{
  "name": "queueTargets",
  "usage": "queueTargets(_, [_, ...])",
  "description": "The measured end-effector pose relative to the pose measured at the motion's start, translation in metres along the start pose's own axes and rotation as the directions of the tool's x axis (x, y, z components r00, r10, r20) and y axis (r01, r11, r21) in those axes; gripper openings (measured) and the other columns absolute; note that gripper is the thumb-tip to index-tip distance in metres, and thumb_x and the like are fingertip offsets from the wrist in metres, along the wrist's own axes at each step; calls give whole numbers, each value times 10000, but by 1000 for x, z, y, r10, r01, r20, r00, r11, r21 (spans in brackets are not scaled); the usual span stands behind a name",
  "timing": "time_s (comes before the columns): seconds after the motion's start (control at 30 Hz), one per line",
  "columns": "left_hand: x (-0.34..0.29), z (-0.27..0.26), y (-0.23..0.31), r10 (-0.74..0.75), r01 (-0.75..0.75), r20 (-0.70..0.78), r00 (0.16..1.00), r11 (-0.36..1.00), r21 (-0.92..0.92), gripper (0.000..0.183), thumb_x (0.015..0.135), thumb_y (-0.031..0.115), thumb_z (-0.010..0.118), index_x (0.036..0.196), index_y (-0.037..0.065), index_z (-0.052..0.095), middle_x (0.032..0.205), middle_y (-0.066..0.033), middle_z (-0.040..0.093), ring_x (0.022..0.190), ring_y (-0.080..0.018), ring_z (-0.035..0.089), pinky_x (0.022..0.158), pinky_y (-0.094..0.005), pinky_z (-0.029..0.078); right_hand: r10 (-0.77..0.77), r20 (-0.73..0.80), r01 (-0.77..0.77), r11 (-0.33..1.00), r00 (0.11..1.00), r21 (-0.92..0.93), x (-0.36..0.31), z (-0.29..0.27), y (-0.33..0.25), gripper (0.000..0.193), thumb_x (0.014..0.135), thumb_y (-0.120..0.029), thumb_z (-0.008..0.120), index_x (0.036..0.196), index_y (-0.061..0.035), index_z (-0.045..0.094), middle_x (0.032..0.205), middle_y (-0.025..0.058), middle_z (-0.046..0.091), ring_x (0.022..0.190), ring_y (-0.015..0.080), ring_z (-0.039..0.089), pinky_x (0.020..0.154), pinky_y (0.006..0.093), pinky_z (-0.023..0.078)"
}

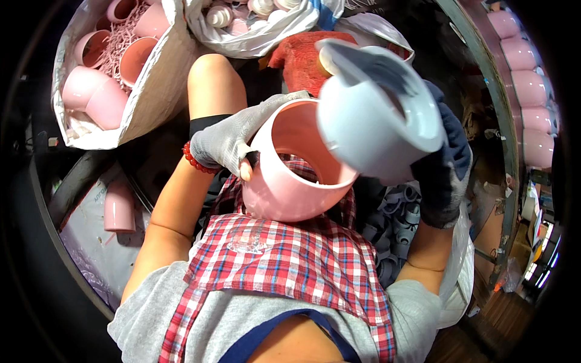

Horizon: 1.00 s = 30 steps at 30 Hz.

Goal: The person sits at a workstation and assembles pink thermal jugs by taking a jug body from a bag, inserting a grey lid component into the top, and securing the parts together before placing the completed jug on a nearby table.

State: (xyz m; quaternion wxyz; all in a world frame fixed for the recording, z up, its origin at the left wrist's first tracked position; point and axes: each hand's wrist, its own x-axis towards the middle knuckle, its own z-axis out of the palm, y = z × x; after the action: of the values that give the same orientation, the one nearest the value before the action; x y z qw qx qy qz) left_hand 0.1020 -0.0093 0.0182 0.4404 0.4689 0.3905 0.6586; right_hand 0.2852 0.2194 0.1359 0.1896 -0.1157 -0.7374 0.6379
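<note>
My left hand (233, 140), in a grey knit glove with bare fingertips showing, grips the rim and side of a glossy pink plastic shell (284, 195). The shell rests tilted at my lap against a red checked apron (272, 248), its round open mouth facing up. My right hand (449, 172), in a dark blue glove, is closed around the far right side of a pale blue-grey spouted plastic collar (369, 130). That collar is tipped above the right part of the shell's mouth and overlaps it in view; whether they touch I cannot tell. Most right fingers are hidden behind the collar.
A white sack (158, 100) of pink shells stands at upper left, beside a white bag (242, 45) of small white and pink parts. Red cloth (299, 60) lies ahead. Blue-grey parts (402, 230) fill a bag at right. Several pink shells (526, 88) line the right edge.
</note>
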Motion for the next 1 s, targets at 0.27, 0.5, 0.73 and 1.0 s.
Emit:
queueTargets(0.27, [-6, 22, -13, -38, 18, -156, 987, 992, -128, 1282, 537, 606, 823, 1427, -58, 181, 1433, -157, 327, 1327, -238, 309, 1090, -352, 222, 90, 180, -82, 995, 980, -53, 6, 14, 10, 526, 793, -133, 725, 1235, 72, 527, 1245, 150, 572, 1148, 191, 524, 989, 322, 390])
queueTargets(0.5, [-11, 18, -26, -58, 48, -117, 991, 995, -86, 1260, 559, 626, 801, 1423, -65, 197, 1431, -158, 332, 1326, -236, 310, 1081, -350, 238, 192, 188, -187, 981, 963, -42, 2, 16, 8, 523, 779, -105, 732, 1230, 70, 534, 1220, 128, 588, 1108, 164, 535, 971, 308, 400])
queueTargets(0.73, [-12, 17, -38, -35, 27, -99, 994, 996, -83, 1267, 580, 619, 790, 1438, -56, 147, 1450, -151, 303, 1338, -229, 285, 1085, -344, 224, 279, 177, -284, 959, 944, 2, -2, 14, 18, 534, 781, -118, 740, 1232, 75, 530, 1167, 109, 603, 1061, 142, 543, 935, 288, 419])
queueTargets(1.0, [-10, 22, -42, -52, 40, -58, 997, 983, -181, 1206, 615, 580, 789, 1442, -40, 167, 1442, -156, 317, 1336, -232, 287, 1076, -357, 252, 323, 186, -324, 946, 928, -27, -9, 8, 17, 536, 791, -127, 730, 1243, 71, 522, 1090, 90, 625, 968, 117, 566, 878, 265, 447])
